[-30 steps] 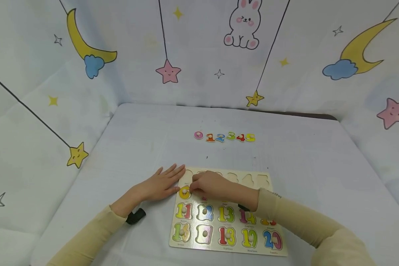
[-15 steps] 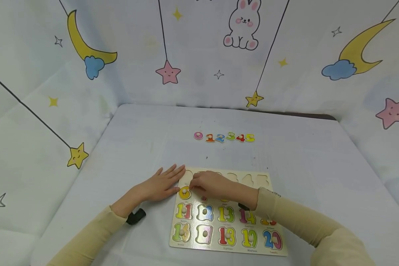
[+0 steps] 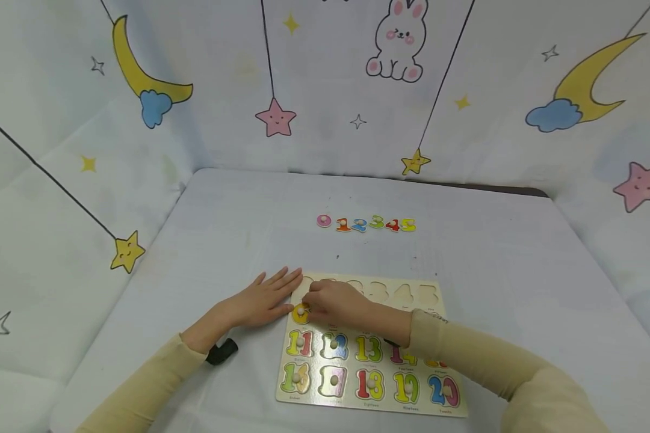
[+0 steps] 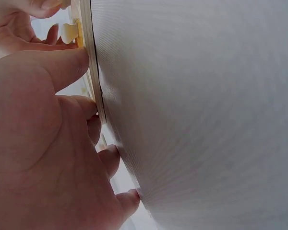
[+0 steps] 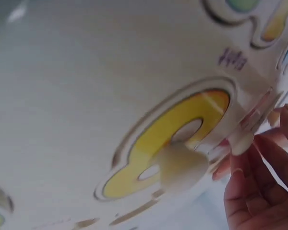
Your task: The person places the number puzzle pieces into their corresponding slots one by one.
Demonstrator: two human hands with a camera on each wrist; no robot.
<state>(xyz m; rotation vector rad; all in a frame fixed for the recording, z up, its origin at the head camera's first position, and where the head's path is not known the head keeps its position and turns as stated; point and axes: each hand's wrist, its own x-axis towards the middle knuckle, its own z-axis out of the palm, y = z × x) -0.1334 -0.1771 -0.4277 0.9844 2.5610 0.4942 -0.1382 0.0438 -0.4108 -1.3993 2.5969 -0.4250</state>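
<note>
My left hand (image 3: 257,300) lies flat at the upper left corner of the wooden number puzzle board (image 3: 352,404), fingers spread. In the left wrist view its thumb (image 4: 72,67) touches the board's edge. My right hand (image 3: 336,304) is over the board's second row, fingers curled, right beside the yellow 6 piece (image 3: 300,314). The 6's pale knob (image 4: 68,32) shows in front of the right fingers in the left wrist view. In the right wrist view, fingers (image 5: 237,187) are close by another knob (image 5: 242,143), past the yellow 8 piece (image 5: 149,148). I cannot tell what they pinch.
Loose number pieces 0 to 5 lie in a row beyond the board, among them the pink 0 (image 3: 324,221) and yellow 5 (image 3: 408,225). The board's top row has bare recesses (image 3: 403,293). Pieces such as the 20 (image 3: 444,391) fill lower rows.
My right hand and sleeve have shifted slightly left and toward me, covering the piece beside the 6 that partly showed before. The left hand and board have stayed put.
</note>
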